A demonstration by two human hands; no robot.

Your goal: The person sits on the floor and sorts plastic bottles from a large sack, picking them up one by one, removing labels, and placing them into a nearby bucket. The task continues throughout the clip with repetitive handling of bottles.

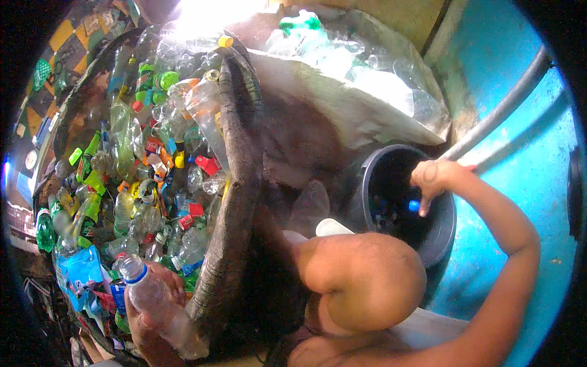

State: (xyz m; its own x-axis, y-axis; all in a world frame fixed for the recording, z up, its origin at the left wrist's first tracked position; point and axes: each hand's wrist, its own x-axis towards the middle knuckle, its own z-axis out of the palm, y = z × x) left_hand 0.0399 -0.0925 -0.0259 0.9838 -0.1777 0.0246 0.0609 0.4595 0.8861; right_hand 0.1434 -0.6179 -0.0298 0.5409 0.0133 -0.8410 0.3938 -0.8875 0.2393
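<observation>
My left hand [149, 316] grips a clear plastic bottle [158, 305] whose neck has no cap and bears a blue ring. It is at the lower edge of a large sack [229, 220] filled with plastic bottles and wrappers. My right hand [429, 181] hangs over the mouth of a dark plastic bucket [368, 192], fingers pointing down. A blue bottle cap [414, 205] is beside its fingertips; whether it is held or falling is not clear. Small pieces, some blue, lie in the dark bottom of the bucket.
Behind stands a pale sack [298, 73] of clear bottles. A grey pipe [504, 110] runs along the blue wall [518, 183] at the right. My bent knee [376, 280] is between the full sack and the bucket. A patterned floor [64, 36] shows at the upper left.
</observation>
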